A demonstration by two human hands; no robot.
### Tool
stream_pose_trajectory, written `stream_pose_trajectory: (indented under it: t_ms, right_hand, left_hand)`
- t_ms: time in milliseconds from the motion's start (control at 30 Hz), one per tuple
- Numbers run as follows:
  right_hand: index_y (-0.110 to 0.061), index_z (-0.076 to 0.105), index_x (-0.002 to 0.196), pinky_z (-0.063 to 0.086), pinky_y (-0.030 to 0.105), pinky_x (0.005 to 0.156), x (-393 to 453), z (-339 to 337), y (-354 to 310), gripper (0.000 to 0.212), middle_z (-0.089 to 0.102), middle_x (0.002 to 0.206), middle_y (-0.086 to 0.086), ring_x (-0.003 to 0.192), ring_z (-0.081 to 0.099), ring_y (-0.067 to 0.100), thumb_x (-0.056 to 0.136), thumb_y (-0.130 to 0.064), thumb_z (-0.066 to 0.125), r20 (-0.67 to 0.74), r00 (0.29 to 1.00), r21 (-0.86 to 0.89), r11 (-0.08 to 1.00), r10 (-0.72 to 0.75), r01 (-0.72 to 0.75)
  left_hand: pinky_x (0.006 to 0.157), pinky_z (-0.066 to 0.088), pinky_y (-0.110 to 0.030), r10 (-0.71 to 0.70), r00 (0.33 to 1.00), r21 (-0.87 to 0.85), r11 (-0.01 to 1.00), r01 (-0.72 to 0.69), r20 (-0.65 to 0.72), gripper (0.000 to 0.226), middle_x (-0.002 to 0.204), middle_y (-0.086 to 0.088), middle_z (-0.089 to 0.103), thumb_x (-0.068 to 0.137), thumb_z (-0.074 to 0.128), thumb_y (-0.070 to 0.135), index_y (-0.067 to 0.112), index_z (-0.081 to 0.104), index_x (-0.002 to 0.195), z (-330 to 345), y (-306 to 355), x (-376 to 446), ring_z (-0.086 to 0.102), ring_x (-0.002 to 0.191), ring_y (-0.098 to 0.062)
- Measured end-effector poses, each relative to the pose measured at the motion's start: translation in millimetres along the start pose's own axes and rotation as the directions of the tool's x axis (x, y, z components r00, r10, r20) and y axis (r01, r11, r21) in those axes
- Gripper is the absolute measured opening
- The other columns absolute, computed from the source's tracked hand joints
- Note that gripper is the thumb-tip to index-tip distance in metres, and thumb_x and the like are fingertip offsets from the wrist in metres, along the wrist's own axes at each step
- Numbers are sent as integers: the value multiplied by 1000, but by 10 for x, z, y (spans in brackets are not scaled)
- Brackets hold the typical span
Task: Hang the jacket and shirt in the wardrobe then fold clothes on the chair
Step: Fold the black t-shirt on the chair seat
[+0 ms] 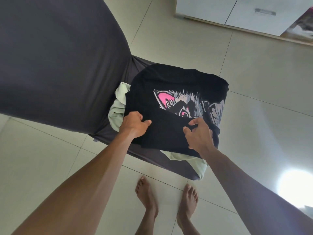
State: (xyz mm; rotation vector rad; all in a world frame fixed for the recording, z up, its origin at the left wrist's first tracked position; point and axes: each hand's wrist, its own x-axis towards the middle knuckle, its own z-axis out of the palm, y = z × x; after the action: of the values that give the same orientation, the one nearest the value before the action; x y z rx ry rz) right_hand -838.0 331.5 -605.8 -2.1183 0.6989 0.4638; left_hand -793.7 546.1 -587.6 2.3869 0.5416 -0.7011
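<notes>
Black shirt (169,82) over pale garment (116,107) — chair (59,56) beneath

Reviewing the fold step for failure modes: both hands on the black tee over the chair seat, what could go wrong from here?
1. The black T-shirt lies on a crumpled pale green garment, so the base is uneven; the fold may come out skewed.
2. That green garment already hangs over the chair seat near edge; pulling the tee could drag it to the floor.
3. The left hand and right hand pinch only the folded-over hem, so the flap may slip and reopen.
</notes>
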Motion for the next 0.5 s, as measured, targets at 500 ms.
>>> stream_pose_trajectory:
  t_ms: [500]
  right_hand:
    - [-28, 47, 90, 58, 32, 65, -83, 26, 47, 22, 64, 83, -5, 68, 66, 15, 91, -32, 68, -15, 1000, -118, 993, -27, 25]
  left_hand:
    - [93, 52, -49, 83, 988, -81, 992, -94, -130, 56, 113, -15, 64, 89, 73, 32, 19, 41, 134, -27, -27, 167, 61, 106, -31]
